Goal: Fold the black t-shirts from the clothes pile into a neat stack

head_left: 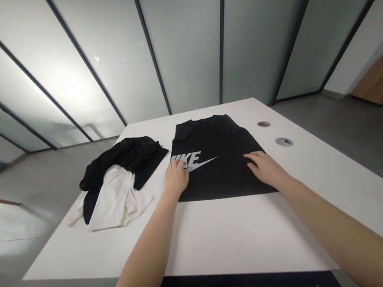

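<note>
In the head view, the black shirt [230,176] lies spread on the desk [234,238]. At its 8-to-9 o'clock edge the left hand [177,178] rests by the print, its grip impossible to tell; at 4 o'clock the right hand [267,168] touches it, thumb and fingers slightly parted. Black clothes [130,151] and a white garment [114,204] lie heaped toward 9 o'clock.

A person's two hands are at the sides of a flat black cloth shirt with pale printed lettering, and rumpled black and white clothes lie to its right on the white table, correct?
Almost: the head view shows the rumpled black and white clothes left of the flat black cloth shirt, not right. The rest stands.
</note>
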`<state>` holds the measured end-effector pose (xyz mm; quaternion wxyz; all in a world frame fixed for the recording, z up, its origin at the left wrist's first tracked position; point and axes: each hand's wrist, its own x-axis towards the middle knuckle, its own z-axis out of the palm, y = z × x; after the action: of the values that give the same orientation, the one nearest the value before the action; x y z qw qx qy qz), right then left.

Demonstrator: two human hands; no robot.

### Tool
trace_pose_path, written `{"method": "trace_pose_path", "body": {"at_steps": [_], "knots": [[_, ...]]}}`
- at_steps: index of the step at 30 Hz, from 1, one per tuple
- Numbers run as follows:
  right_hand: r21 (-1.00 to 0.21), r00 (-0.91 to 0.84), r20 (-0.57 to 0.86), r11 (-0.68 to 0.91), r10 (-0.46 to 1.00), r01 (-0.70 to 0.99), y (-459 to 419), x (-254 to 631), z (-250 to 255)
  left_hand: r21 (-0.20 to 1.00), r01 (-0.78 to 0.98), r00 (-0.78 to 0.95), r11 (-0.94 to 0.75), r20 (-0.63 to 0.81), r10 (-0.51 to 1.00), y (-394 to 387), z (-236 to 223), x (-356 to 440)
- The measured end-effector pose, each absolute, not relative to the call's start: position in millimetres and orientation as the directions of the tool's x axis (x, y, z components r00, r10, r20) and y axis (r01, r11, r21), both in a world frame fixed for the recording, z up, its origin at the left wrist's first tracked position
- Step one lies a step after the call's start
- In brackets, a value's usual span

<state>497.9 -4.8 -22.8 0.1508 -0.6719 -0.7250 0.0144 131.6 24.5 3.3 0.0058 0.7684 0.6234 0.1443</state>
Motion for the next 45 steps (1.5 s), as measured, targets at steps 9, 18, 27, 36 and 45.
{"method": "trace_pose_path", "body": {"at_steps": [9, 18, 27, 36, 45], "knots": [[-0.083, -0.013, 0.004, 0.014, 1.0, 0.996, -10, 479, -39, 0.208, 0.953, 0.193, -0.218, 0.136, 0.972, 25, -28, 135], [-0.109, 0.063, 0.06, -0.057, 0.996, 0.992, -4, 490, -40, 0.123, 0.982, 0.13, -0.146, 0.133, 0.983, 13, -10, 143], [-0.157, 0.178, 0.133, -0.156, 0.975, 0.975, -2, 505, -21, 0.198, 0.98, 0.035, -0.028, -0.03, 0.999, 10, 31, 146], [-0.129, 0.276, 0.071, -0.266, 0.958, 0.955, -2, 515, -17, 0.182, 0.948, 0.236, -0.261, 0.147, 0.961, 22, 6, 134], [-0.153, 0.412, 0.027, -0.404, 0.911, 0.902, 1, 556, -2, 0.201, 0.965, 0.165, -0.169, 0.038, 0.986, 16, 25, 141]]}}
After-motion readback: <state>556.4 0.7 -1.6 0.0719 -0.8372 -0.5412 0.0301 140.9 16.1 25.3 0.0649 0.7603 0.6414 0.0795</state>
